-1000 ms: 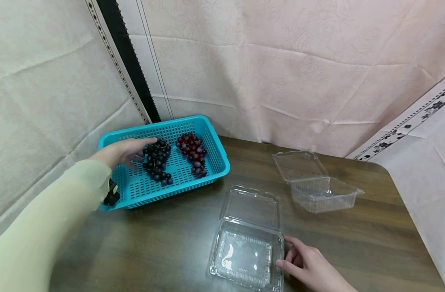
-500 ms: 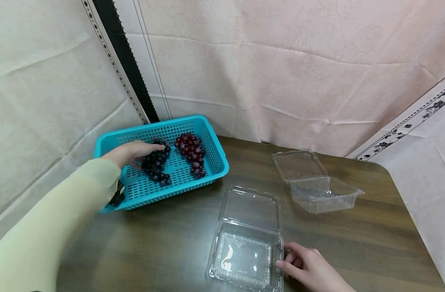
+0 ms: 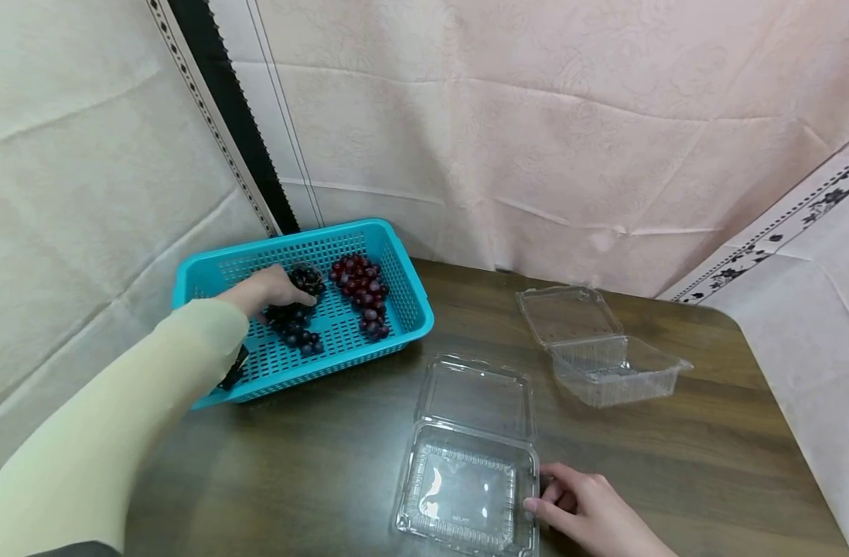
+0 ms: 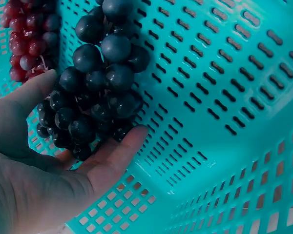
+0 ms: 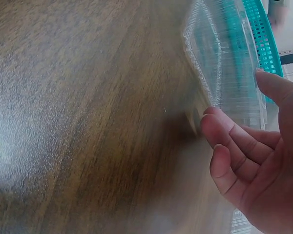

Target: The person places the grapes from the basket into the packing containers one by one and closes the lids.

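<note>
In the blue-green plastic basket [image 3: 416, 309], my left hand [image 3: 274, 288] reaches over a bunch of black grapes [image 3: 295, 329]. The left wrist view shows the thumb on one side of the black grapes [image 4: 88, 109] and the fingers of the left hand [image 4: 53, 170] curled under the other. A bunch of red grapes [image 3: 362, 294] lies beside it in the basket. My right hand [image 3: 591, 507] holds the right edge of an open clear plastic clamshell box [image 3: 459, 491], thumb at the rim and fingers against the side wall.
A second open clear clamshell box [image 3: 615, 379] stands to the right on the wooden table [image 3: 292, 472]. Pale cloth [image 3: 501, 139] hangs behind the table and along both sides. A black object [image 3: 235, 371] shows by the left wrist at the basket's near corner.
My left hand has moved right and down over the black grapes, its fingers closing round the bunch. The right hand has stayed at the clamshell box's edge.
</note>
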`<state>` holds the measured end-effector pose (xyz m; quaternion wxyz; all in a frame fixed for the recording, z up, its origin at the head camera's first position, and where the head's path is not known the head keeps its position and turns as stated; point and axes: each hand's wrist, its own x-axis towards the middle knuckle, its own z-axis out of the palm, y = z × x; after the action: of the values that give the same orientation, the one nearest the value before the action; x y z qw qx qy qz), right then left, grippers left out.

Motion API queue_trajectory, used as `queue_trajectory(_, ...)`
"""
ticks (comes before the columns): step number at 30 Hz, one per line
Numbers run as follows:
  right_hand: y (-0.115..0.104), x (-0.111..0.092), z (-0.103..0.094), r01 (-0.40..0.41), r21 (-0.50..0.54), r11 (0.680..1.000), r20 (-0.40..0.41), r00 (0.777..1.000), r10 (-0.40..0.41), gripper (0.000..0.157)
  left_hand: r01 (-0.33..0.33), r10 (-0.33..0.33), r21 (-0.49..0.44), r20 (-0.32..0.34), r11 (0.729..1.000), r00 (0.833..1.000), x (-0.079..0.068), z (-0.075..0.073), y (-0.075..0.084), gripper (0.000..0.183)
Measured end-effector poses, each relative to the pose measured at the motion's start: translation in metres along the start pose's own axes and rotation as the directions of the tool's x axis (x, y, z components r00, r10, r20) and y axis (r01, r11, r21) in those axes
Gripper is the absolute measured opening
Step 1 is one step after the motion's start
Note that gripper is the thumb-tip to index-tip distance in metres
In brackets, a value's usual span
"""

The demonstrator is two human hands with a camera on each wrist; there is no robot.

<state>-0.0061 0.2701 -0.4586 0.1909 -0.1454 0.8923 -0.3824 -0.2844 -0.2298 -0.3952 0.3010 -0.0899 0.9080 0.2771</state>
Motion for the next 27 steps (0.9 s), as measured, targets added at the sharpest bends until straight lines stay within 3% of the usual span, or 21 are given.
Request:
queue_trajectory(6, 0.003, 0.002, 0.002, 0.089, -0.018, 0.996, -0.037, 0.995, -0.090, 0.012, -0.011, 0.011, 0.072, 0.002, 0.997, 1.000, -0.001, 0.002, 0.005, 0.110)
queue_trajectory(12, 0.006, 0.002, 0.005, 0.176, -0.040, 0.984, -0.082, 0.981, -0.178, 0.014, -0.011, 0.010, 0.165, 0.008, 0.986, 1.000, -0.007, 0.006, 0.014, 0.111)
queue_trajectory(17, 0.005, 0.001, 0.005, 0.176, -0.032, 0.984, -0.080, 0.981, -0.178, 0.015, -0.014, 0.015, 0.181, -0.004, 0.983, 1.000, -0.003, 0.008, 0.013, 0.105)
queue_trajectory(27, 0.003, 0.003, 0.001, 0.085, 0.015, 0.996, -0.017, 0.996, -0.085, 0.017, -0.009, 0.007, 0.075, 0.017, 0.997, 1.000, -0.001, 0.006, 0.008, 0.100)
